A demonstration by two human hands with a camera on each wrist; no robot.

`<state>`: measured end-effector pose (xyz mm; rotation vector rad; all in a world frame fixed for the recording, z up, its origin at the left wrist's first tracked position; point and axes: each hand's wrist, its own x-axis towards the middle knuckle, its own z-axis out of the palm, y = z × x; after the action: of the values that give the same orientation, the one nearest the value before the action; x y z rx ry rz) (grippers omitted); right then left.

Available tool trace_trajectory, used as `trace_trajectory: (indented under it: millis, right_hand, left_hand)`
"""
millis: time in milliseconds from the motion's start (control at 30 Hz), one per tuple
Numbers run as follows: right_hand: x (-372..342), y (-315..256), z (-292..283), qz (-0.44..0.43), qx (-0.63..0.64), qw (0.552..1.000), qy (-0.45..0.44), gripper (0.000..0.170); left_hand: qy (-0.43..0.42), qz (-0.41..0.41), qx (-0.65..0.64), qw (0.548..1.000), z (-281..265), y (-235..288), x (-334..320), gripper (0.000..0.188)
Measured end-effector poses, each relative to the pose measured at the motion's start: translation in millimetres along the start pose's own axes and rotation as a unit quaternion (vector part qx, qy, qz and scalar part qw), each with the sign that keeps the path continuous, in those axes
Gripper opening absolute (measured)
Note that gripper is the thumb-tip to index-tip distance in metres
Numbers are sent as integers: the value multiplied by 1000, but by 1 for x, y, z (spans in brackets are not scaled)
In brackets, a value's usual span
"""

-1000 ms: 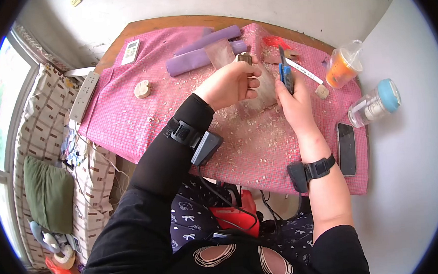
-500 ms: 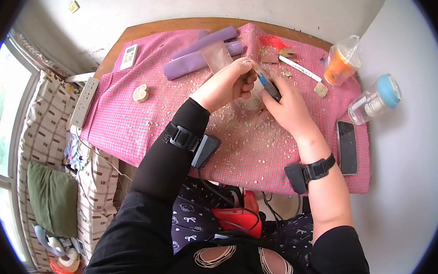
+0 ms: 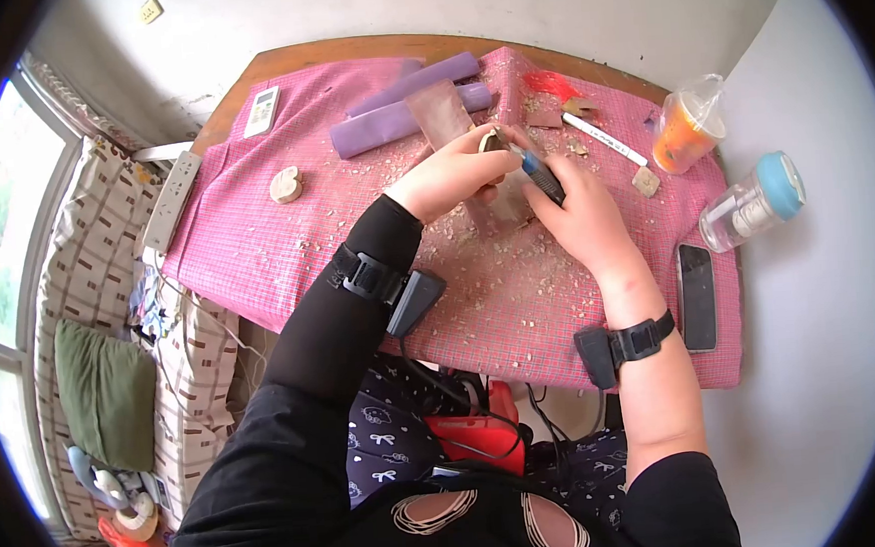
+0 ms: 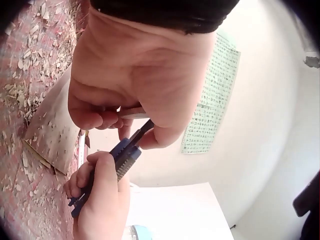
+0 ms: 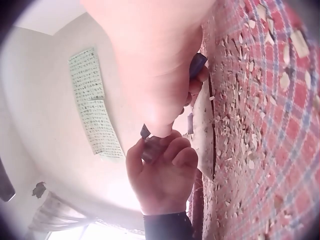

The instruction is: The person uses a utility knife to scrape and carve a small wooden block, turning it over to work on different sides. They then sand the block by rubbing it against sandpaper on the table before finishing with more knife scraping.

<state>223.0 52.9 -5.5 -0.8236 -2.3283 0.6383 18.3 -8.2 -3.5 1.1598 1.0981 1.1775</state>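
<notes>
In the head view, the left hand (image 3: 452, 175) pinches a small piece (image 3: 490, 140) with a pale edge and darker side, above the chip-strewn cloth. The right hand (image 3: 584, 212) grips a blue and black utility knife (image 3: 542, 175), its front end pointing at the piece. The left wrist view shows the knife (image 4: 127, 155) reaching up to the left thumb, by a pale edge of the piece (image 4: 132, 113). From the right wrist, the left hand's curled fingers surround the darker piece (image 5: 152, 148), with the blade tip (image 5: 144, 131) beside it. Exact blade contact is hard to see.
Purple rolls (image 3: 378, 125), a translucent sheet (image 3: 440, 113) and a white marker (image 3: 605, 139) lie beyond the hands. A carved pale block (image 3: 286, 185) sits left. To the right are a small block (image 3: 645, 182), orange drink cup (image 3: 688, 138), jar (image 3: 754, 204) and phone (image 3: 696, 298).
The right hand has brought the knife left and down, from upright beside the left hand to the piece. The left hand has turned the piece, showing its pale edge.
</notes>
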Motion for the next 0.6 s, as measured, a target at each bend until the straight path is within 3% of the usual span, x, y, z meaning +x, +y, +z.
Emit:
trace_trajectory:
  millis: [100, 267, 333, 433, 533, 600]
  right_hand:
    - [-3, 4, 3, -25, 9, 999, 19, 33]
    - [-4, -1, 0, -11, 71, 997, -29, 36]
    - [-3, 5, 1, -19, 73, 997, -35, 37]
    - [-3, 4, -4, -15, 76, 996, -53, 38]
    - [0, 1, -10, -8, 52, 996, -68, 38]
    - [-3, 1, -8, -6, 29, 997, -67, 39]
  left_hand:
    - [19, -12, 37, 999, 3, 2, -4, 31]
    - [44, -26, 97, 994, 10, 13, -9, 44]
    - [66, 88, 156, 982, 9, 3, -4, 46]
    - [75, 149, 225, 960, 7, 0, -2, 40]
    - [98, 172, 274, 941, 7, 5, -4, 35]
    - [105, 145, 265, 947, 7, 6, -6, 34]
